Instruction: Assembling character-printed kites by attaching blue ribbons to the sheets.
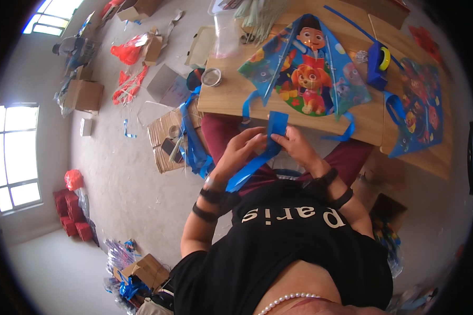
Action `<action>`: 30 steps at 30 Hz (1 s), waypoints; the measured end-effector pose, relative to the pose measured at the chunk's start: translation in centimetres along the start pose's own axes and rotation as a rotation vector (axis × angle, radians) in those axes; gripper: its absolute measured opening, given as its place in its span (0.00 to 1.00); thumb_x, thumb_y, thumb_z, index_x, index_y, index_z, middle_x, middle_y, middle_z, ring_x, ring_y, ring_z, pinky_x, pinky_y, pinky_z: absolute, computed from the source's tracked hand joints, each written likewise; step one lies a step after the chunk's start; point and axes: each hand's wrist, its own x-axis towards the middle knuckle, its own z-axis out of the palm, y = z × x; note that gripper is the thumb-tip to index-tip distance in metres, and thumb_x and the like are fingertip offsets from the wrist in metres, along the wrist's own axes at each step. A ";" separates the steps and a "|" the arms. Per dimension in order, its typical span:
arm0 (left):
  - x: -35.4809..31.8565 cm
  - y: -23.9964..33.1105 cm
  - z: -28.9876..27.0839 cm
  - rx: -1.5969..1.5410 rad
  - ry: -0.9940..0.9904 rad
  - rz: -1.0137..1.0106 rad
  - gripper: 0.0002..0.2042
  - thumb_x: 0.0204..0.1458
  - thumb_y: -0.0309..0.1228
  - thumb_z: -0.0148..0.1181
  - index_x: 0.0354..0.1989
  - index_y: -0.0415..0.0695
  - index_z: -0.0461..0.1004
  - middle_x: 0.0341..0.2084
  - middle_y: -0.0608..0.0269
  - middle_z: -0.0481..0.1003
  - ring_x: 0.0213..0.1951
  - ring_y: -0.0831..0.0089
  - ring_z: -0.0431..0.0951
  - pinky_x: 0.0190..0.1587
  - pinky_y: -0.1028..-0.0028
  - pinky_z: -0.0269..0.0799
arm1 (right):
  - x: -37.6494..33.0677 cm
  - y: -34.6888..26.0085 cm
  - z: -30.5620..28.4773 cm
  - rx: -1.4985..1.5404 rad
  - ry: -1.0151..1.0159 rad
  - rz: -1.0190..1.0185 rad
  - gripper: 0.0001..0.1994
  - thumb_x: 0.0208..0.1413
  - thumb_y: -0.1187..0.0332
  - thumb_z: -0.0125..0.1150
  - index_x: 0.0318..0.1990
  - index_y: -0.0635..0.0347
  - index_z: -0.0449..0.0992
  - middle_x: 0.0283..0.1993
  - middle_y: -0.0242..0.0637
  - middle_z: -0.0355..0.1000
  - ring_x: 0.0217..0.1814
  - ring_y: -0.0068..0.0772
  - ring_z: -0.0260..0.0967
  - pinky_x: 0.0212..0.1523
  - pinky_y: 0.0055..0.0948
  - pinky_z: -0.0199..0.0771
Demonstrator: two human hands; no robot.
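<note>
A blue plastic ribbon strip stands up between my hands over my lap, just off the table's near edge. My right hand is closed on it, thumb pressed against the strip. My left hand is beside it with loosely bent fingers, somewhat apart, their tips at the strip's left edge. From the grip, the ribbon's long tail trails down to the left past my left wrist. In front of me on the table lies a kite with cartoon figures and blue ribbon tails.
On the wooden table are a tape roll, a blue tape dispenser and another printed kite at the right. Blue ribbon hangs over a cardboard box left of my legs. Boxes and red bags lie on the floor.
</note>
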 end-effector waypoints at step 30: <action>13.7 -9.5 13.9 0.001 0.137 -0.396 0.12 0.58 0.38 0.67 0.38 0.42 0.78 0.18 0.79 0.65 0.18 0.89 0.59 0.20 0.82 0.52 | -3.6 3.4 -17.0 0.050 0.439 -0.057 0.12 0.71 0.66 0.49 0.57 0.58 0.69 0.47 0.37 0.77 0.47 0.25 0.76 0.43 0.25 0.76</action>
